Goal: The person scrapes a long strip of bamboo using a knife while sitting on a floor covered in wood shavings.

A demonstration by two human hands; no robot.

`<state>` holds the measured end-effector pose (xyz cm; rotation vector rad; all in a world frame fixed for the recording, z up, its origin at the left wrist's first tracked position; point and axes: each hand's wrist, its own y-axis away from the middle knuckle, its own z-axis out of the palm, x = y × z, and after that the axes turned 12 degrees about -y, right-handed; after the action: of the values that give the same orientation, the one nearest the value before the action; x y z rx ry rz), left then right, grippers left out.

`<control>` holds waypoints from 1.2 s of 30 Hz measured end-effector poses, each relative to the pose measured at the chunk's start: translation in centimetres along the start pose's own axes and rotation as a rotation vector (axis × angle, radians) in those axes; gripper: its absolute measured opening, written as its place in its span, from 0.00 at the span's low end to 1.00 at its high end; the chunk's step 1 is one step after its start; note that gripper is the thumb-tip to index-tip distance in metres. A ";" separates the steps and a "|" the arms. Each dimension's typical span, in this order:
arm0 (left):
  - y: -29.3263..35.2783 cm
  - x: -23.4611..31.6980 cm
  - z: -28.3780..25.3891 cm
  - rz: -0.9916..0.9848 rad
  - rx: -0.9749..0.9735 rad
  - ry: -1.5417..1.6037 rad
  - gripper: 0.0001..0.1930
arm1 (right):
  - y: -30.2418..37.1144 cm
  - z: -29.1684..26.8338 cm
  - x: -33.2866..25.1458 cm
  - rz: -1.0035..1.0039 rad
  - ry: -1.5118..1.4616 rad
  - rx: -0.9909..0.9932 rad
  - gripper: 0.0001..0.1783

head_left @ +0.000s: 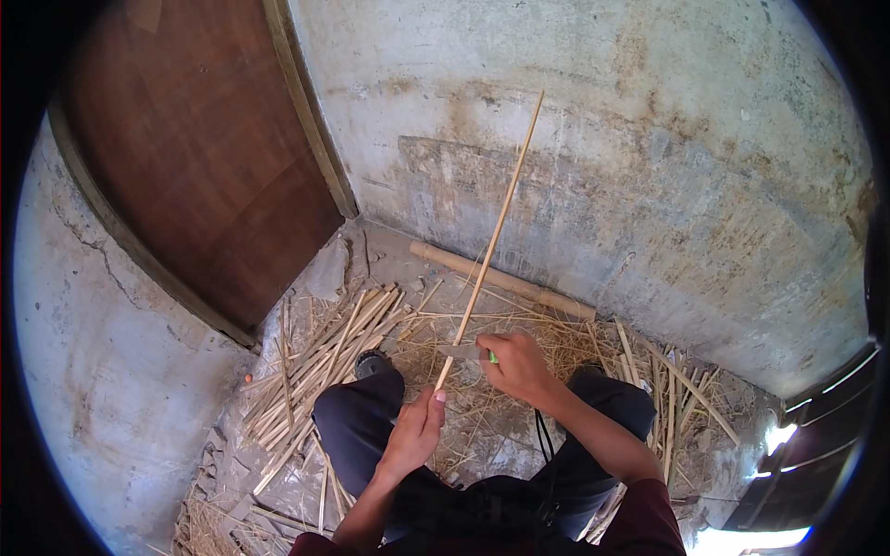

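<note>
A long, thin bamboo strip (502, 218) slants up and away from me, its near end in my left hand (414, 434). The fingers of that hand are wrapped round it, thumb on top. My right hand (517, 367) is closed round the green handle of a knife (461, 352). The blade lies across the strip, touching it a short way beyond my left hand. Most of the handle is hidden by my right fingers.
Split bamboo strips (338, 352) lie piled at my left, with more strips (672, 398) at my right. A thick bamboo pole (505, 281) rests along the foot of the stained wall (593, 213). Shavings litter the floor between my feet. A brown door (199, 157) stands at the far left.
</note>
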<state>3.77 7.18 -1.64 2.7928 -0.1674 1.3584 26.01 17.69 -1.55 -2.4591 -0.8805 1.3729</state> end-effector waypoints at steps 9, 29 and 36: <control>0.4 2.7 1.8 -0.041 0.080 -0.365 0.13 | -0.3 0.9 -1.0 0.007 0.054 0.043 0.06; 3.4 1.1 2.4 0.006 0.043 -0.339 0.12 | -4.4 -4.5 7.0 0.182 0.404 0.471 0.10; 1.7 0.9 1.6 0.009 0.049 -0.304 0.13 | -2.9 -1.3 4.6 0.071 0.228 0.277 0.10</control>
<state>5.41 5.33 -1.95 3.0268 -0.1553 0.9428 27.74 22.83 -2.83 -2.3879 -0.5192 1.1186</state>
